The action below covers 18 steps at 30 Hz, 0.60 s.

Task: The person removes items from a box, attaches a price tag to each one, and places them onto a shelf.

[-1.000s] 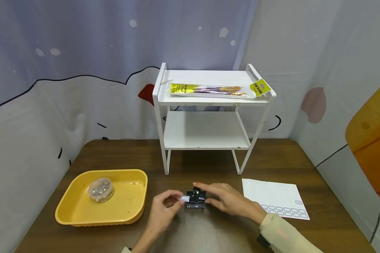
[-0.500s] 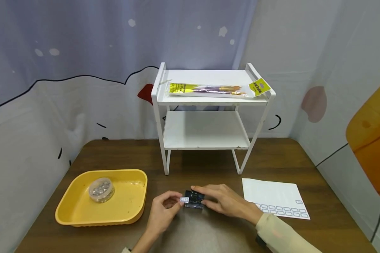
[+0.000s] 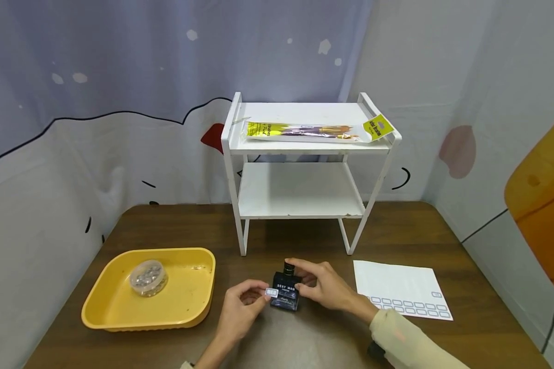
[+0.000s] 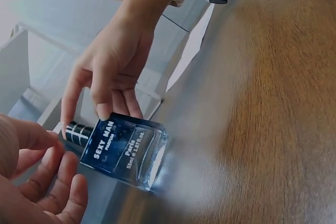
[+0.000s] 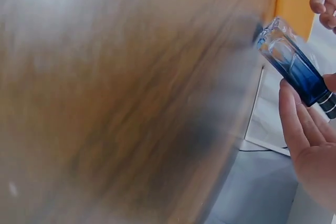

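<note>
A dark blue glass perfume bottle (image 3: 284, 298) with a black cap stands near the middle of the table, tilted back so its "SEXY MAN" lettering shows in the head view. My right hand (image 3: 325, 287) grips it, with a finger on the cap and the thumb at its side; in the right wrist view, fingers (image 5: 302, 124) support the back of the bottle. Between thumb and forefinger, my left hand (image 3: 241, 311) pinches a small white sticker with a blue border (image 3: 271, 292), just in front of the bottle's left side. Whether the sticker touches the glass I cannot tell.
On the left is a yellow tray (image 3: 180, 294) bearing a round clear tub (image 3: 148, 278) of small silvery pieces. A sheet of blue-bordered stickers (image 3: 397, 282) lies to the right. Behind stands a white two-tier shelf (image 3: 300, 189) with a packet of artist brushes (image 3: 314, 131) on top.
My right hand has tipped the perfume bottle so that its lettered front now faces the head camera, where earlier mostly the cap and top showed. The left hand stays nearly in place.
</note>
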{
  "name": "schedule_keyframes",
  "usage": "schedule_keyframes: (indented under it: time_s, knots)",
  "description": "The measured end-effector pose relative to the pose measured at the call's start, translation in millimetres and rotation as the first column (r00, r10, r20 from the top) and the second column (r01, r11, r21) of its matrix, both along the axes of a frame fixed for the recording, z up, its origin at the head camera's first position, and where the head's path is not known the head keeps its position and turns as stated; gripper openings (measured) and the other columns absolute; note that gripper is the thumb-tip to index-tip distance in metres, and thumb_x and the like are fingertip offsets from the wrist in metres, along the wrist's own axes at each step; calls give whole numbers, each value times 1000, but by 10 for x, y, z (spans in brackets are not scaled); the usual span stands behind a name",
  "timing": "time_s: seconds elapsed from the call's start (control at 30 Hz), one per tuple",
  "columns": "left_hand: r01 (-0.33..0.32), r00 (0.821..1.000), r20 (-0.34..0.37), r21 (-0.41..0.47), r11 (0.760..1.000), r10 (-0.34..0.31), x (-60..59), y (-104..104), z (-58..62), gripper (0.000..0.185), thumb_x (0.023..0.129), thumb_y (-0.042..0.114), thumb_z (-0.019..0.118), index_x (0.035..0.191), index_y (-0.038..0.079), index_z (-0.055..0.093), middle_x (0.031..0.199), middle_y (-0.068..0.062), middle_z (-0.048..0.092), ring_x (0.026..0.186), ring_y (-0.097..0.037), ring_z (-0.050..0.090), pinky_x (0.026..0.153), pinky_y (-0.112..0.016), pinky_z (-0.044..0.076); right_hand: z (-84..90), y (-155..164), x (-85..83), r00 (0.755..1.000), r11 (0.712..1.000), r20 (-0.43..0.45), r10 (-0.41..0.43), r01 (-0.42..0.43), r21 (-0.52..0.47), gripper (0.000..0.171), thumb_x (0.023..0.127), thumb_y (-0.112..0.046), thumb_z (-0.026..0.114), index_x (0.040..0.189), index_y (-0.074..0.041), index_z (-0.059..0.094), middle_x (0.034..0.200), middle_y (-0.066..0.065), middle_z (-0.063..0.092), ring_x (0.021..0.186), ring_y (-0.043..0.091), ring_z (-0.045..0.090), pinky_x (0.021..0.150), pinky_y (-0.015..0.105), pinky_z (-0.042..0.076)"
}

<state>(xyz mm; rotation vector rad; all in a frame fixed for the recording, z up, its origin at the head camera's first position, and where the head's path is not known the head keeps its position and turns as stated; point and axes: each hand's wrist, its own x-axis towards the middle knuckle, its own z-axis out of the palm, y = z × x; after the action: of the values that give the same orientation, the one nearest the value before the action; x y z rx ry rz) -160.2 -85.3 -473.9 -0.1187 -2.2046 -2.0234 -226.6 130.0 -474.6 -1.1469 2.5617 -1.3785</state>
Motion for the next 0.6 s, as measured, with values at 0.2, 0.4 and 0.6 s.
schedule_keyframes:
  time_s: [0.2,0.4,0.6]
  knots:
    - [-4,1000,10,-36,999,4,-20,61,21,15,71,-6,72,84,1,69,74,-10,65,63,-9,59,61,-22,52,159,-69,120,989,996,132,-71,78,-48,55,77,9,62,129,0,50,97,25,67,82,32,68,70,29,56]
    - [-8,1000,7,-137,991,9,25,158,179,13,71,-9,70,82,-2,67,72,-13,64,61,-7,57,58,-22,51,340,-120,209,975,993,213,-69,87,-79,53,78,8,61,129,1,49,94,26,67,81,34,68,71,26,55]
    - [-51,998,-51,-205,977,41,3,206,125,13,70,-7,71,80,2,68,69,-8,64,59,-6,56,55,-20,50,369,-138,227,972,991,232,-45,73,-111,54,78,8,62,130,1,49,91,25,68,81,34,68,72,27,55]
